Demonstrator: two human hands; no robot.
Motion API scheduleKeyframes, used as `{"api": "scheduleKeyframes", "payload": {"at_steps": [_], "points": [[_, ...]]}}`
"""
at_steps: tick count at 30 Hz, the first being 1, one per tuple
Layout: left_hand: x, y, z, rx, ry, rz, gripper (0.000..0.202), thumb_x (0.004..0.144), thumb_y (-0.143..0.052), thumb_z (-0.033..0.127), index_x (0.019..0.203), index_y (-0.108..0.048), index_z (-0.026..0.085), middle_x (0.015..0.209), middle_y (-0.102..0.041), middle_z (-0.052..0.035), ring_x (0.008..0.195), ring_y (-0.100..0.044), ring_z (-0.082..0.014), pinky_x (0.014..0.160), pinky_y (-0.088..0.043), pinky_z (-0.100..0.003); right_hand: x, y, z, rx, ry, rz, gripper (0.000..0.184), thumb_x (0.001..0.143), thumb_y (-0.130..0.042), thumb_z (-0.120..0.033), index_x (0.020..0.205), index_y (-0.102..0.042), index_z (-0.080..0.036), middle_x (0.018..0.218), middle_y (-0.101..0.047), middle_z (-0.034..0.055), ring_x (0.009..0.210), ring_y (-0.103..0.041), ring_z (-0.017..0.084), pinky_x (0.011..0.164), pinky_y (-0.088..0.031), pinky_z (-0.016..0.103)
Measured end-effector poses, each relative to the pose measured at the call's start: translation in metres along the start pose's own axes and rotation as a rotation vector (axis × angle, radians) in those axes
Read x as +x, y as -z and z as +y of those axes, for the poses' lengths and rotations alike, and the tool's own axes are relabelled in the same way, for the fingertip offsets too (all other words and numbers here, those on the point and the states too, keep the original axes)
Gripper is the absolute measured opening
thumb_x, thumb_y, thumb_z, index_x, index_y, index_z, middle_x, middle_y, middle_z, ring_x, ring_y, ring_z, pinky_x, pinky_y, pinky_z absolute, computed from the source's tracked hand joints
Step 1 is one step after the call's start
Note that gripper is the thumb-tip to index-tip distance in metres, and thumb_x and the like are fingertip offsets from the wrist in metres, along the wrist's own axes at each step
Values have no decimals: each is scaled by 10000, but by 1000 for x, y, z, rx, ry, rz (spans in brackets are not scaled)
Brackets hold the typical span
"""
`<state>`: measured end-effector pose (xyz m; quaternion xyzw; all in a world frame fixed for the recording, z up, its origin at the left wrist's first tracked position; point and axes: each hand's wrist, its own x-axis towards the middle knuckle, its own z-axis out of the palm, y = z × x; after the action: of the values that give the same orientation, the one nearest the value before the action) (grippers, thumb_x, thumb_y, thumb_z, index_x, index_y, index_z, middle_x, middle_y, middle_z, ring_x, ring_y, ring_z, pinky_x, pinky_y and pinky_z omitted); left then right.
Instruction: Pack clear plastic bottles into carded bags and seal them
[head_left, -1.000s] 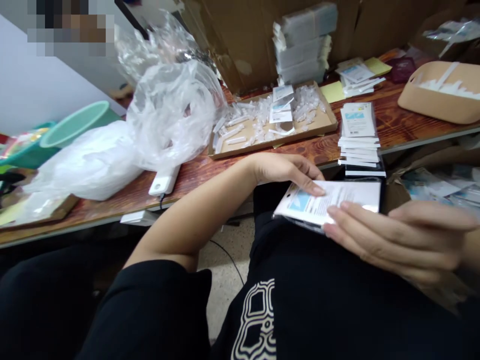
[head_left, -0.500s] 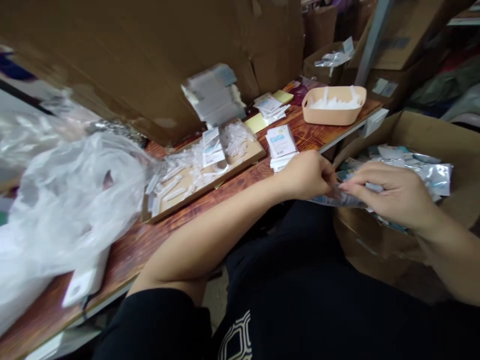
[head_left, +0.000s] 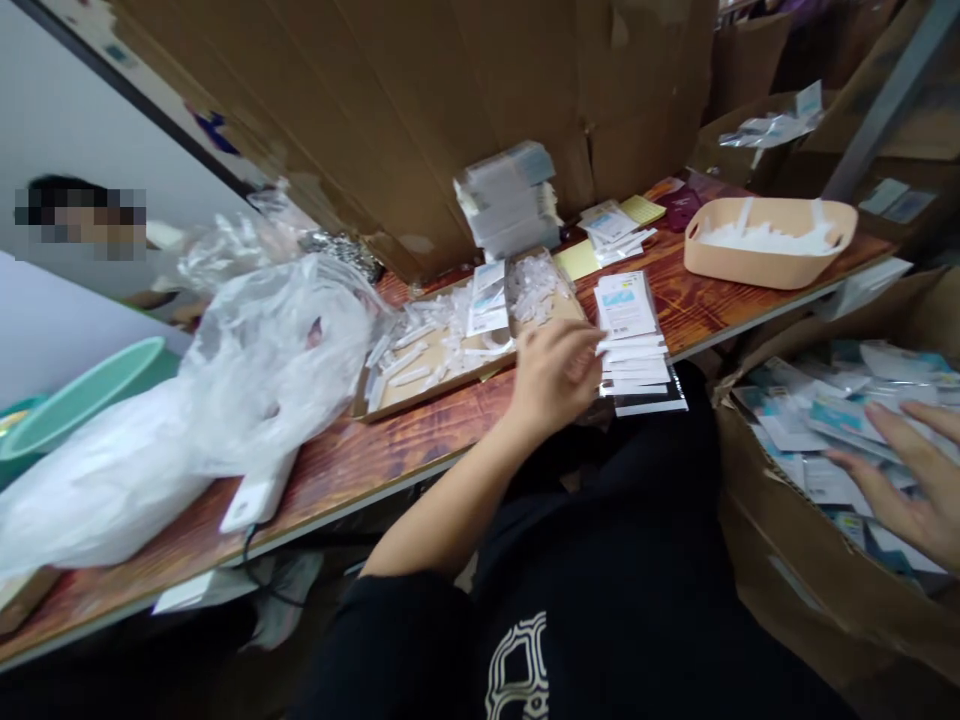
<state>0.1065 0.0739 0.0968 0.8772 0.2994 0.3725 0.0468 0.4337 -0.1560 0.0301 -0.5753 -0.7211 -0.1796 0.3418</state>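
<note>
My left hand (head_left: pixel 559 375) is over the table's front edge, fingers loosely bent and apart, with nothing seen in it. Its fingertips are close to a fanned stack of flat white packets (head_left: pixel 634 350) with blue print and clear sleeves; whether they touch is unclear. On the far right, my right hand (head_left: pixel 911 485) spreads its fingers over a large cardboard box (head_left: pixel 757 510). Many similar packets (head_left: pixel 821 480) lie inside it, and one blue-and-white packet (head_left: pixel 847 420) is just by the fingers. The right hand is partly cut off by the picture's edge.
Small clear plastic pieces and a card fill a shallow cardboard tray (head_left: pixel 442 385). Behind it stands a white stack (head_left: pixel 510 205). A peach basket (head_left: pixel 757 265) holds white strips. Plastic bags (head_left: pixel 277 370) and a white power strip (head_left: pixel 259 490) lie left. A person (head_left: pixel 82 215) is far left.
My hands have come apart from the packet they held together. The left moved to the stack on the table, the right out over the box. The view has swung left.
</note>
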Motion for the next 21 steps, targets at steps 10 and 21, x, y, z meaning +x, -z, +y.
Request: {"api": "scheduleKeyframes", "payload": {"at_steps": [10,21], "points": [[-8,81,-143,183,1048,21,215,907,-647,314,767,-718,168,788,-730,-75,892,-679,-265,899,-482,-381,273,-217,-99,86,214,-381,341,990,-448,-192,1124,-761,-211,1080,-752,104,1033,-646,261,896,-399,392],[22,62,-189,-268,1149,126,82,757,-715,232,769,-700,152,944,-773,-126,913,-715,-260,869,-555,-375,337,-290,-138,158,97,-395,344,975,-449,-200,1107,-767,-195,1216,-719,133,1087,-634,273,953,-424,436]]}}
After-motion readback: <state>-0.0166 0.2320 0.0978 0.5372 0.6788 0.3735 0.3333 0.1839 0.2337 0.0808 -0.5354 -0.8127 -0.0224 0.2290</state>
